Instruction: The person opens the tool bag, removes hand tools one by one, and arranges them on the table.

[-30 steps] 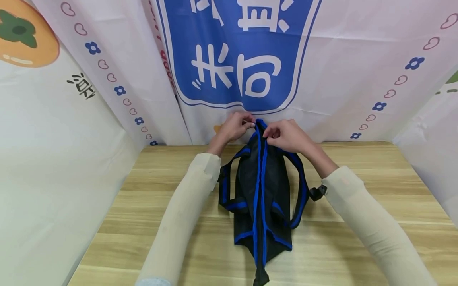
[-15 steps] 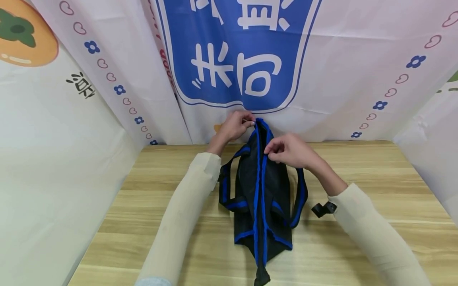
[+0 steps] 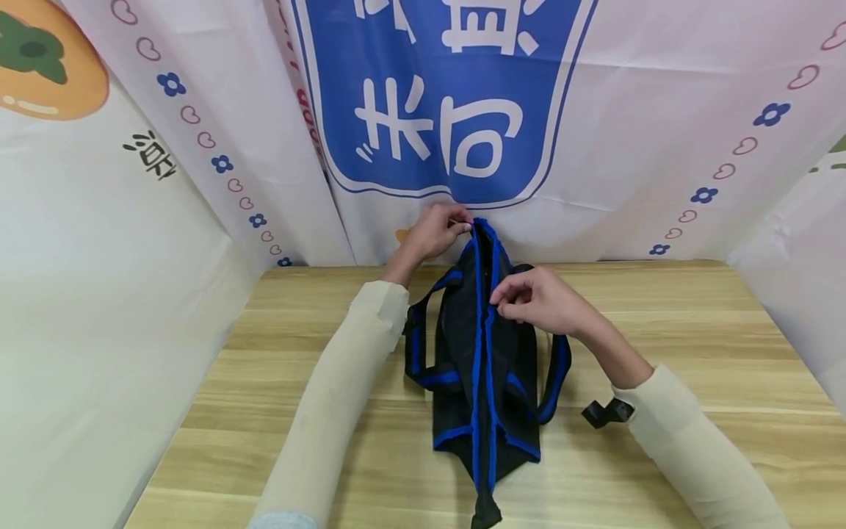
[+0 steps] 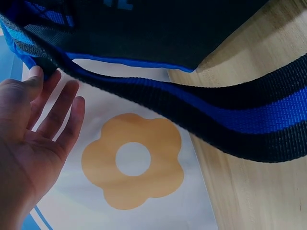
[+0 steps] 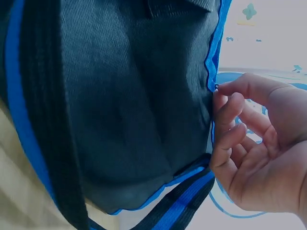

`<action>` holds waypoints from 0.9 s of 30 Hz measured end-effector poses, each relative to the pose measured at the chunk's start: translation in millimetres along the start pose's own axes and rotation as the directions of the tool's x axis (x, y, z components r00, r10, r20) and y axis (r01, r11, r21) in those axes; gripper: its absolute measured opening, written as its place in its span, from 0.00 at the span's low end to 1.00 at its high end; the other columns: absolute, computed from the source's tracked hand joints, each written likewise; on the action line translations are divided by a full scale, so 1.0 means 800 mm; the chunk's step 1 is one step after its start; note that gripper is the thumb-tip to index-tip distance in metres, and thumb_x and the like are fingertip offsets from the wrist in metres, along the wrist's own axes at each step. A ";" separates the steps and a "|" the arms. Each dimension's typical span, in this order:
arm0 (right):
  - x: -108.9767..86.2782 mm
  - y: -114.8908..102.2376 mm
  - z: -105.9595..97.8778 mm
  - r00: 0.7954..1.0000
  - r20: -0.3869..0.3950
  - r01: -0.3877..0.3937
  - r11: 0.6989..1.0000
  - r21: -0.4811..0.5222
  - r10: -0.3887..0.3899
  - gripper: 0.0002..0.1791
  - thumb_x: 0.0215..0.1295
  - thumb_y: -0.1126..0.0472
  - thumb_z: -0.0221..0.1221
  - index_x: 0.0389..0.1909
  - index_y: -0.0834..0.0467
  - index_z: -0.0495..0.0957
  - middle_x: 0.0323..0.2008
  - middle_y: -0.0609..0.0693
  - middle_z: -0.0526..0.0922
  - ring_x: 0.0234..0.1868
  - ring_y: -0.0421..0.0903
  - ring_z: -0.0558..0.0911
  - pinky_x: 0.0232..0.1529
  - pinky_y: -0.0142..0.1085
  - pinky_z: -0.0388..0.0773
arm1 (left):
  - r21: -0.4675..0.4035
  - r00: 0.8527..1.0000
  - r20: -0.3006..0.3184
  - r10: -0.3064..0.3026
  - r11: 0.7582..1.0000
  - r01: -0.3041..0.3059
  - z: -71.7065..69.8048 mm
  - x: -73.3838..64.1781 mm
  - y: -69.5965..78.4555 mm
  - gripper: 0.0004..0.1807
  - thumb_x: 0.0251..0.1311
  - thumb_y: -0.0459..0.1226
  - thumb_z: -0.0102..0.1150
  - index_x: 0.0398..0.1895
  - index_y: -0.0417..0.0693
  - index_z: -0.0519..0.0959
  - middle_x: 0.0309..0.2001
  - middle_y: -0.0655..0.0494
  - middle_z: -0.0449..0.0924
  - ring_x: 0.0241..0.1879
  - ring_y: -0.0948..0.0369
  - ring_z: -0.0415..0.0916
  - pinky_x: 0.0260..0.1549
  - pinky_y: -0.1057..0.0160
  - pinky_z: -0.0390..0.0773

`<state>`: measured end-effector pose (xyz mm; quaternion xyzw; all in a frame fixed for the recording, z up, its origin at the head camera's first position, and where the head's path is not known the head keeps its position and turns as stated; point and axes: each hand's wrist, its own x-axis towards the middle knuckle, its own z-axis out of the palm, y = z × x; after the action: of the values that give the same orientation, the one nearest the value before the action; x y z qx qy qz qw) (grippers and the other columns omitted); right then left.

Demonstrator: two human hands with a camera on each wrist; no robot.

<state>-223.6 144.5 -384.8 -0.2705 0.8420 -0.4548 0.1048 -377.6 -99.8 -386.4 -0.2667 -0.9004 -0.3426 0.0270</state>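
Black bag [image 3: 457,330], blue-edged, stands on the wooden table [image 3: 251,367], its long opening facing up. Left hand [image 3: 436,229] pinches the corner at the bag's far end between thumb and forefinger, other fingers loose. Right hand [image 3: 538,300] pinches the right-hand blue trim [image 3: 490,367] partway down the bag, remaining fingers curled. No zip slider visible.

Step, as I judge it: working along the opening's edge. Best done with the far corner held taut, the right pinch travelling low and in line with the trim, and cloth kept from bunching.

Room: the bag's far end sits close against the printed backdrop [image 3: 661,147], so little play beyond it. Table runs on to both sides of the bag; its side edges lie well apart from it. Right strap [image 3: 560,375] loops out beside the bag below the right hand; a possible snag.
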 end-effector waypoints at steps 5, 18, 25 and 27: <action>-0.008 -0.010 0.005 0.996 0.082 0.033 0.999 0.041 -0.036 0.07 0.71 0.70 0.64 0.42 0.58 0.89 0.33 0.50 0.87 0.27 0.46 0.81 0.29 0.33 0.81 | 0.016 1.000 -0.004 0.005 1.000 -0.005 0.001 0.001 0.001 0.07 0.78 0.35 0.60 0.47 0.43 0.87 0.51 0.49 0.89 0.53 0.55 0.87 0.62 0.56 0.84; -0.056 -0.031 0.028 0.973 0.217 0.053 0.990 0.127 -0.080 0.06 0.71 0.68 0.65 0.41 0.56 0.88 0.32 0.48 0.86 0.27 0.39 0.79 0.29 0.30 0.79 | 0.005 1.000 -0.014 -0.006 1.000 0.006 0.001 -0.001 0.002 0.07 0.78 0.35 0.60 0.47 0.45 0.87 0.50 0.50 0.89 0.52 0.55 0.86 0.62 0.54 0.85; -0.080 -0.039 0.042 0.966 0.243 0.048 0.988 0.149 -0.084 0.06 0.71 0.67 0.66 0.40 0.53 0.88 0.30 0.44 0.85 0.24 0.37 0.77 0.25 0.29 0.77 | -0.007 1.000 -0.013 -0.013 1.000 0.013 0.002 -0.002 0.001 0.07 0.78 0.35 0.60 0.47 0.45 0.87 0.50 0.50 0.89 0.51 0.55 0.86 0.61 0.54 0.85; -0.086 -0.042 0.046 0.966 0.243 0.051 0.986 0.158 -0.089 0.06 0.70 0.67 0.66 0.40 0.53 0.88 0.30 0.44 0.85 0.24 0.36 0.77 0.25 0.29 0.77 | -0.007 1.000 -0.012 -0.014 1.000 0.014 0.002 -0.002 0.000 0.07 0.78 0.36 0.60 0.48 0.45 0.87 0.50 0.50 0.89 0.51 0.55 0.86 0.61 0.55 0.85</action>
<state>-139.1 141.5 -382.4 -0.3467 0.7752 -0.4829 0.2137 -375.6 -99.4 -387.9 -0.2585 -0.9009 -0.3473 0.0294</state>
